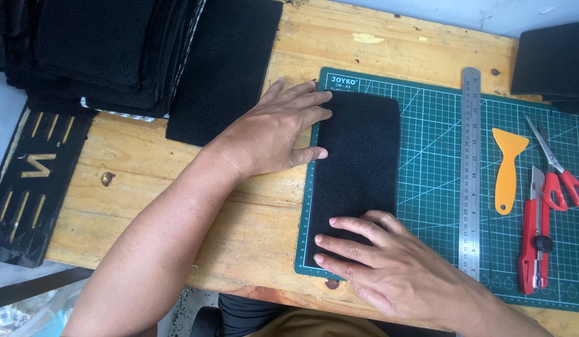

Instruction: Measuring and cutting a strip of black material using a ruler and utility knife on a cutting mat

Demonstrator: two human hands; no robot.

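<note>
- Head view shows our left hand (274,134) lying flat with its fingers (311,115) spread open, their tips touching the upper left edge of a black felt rectangle (358,162); nothing is gripped.
- Our right hand (389,265) presses down on the near end of the same piece, fingers (342,240) open and extended, palm down, not closed on anything.
- We judge the felt rectangle to be already cut to shape, with rounded corners, and now being squared up along the left margin of the green cutting mat (433,187), on which it lies flat.
- Cutting tools are untouched: the steel ruler (470,175) lies well right of the piece, then the yellow scraper (506,168), the red utility knife (534,240) and the red-handled scissors (561,168).
- No cut looks to be in hand at this moment; we take it that aligning or smoothing comes first.
- A single black sheet (224,65) and a stack of black felt pieces (96,50) sit at the far left of the wooden bench (177,187), so more material appears to remain.
</note>
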